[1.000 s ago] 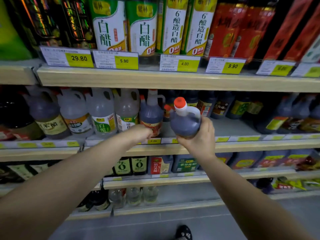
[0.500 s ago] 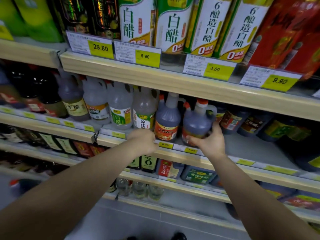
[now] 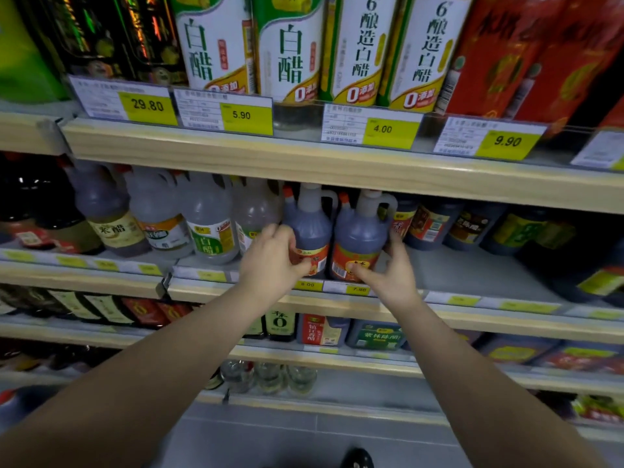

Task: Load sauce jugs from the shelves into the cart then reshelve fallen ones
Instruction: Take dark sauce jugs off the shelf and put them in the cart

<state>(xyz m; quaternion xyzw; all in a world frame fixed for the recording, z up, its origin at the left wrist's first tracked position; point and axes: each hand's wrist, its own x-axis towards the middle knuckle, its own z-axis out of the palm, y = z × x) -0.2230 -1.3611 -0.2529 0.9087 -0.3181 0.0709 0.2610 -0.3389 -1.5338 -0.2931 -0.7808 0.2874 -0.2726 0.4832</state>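
Left hand grips left jug, right hand right jug, at shelf edge; open shelf rightward.

Middle shelf: upright row, pale jugs left, dark jug and second dark jug side by side at front edge, dark bottles further back right. Top shelf: tall vinegar cartons, price tags along its lip.

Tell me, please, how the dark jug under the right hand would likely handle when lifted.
The dark jug looks filled nearly to its neck, so probably heavy for its size. Its smooth plastic body may slip in the right hand; the handle seems safer. Tall, it could tip against the neighbouring jug held by the left hand.
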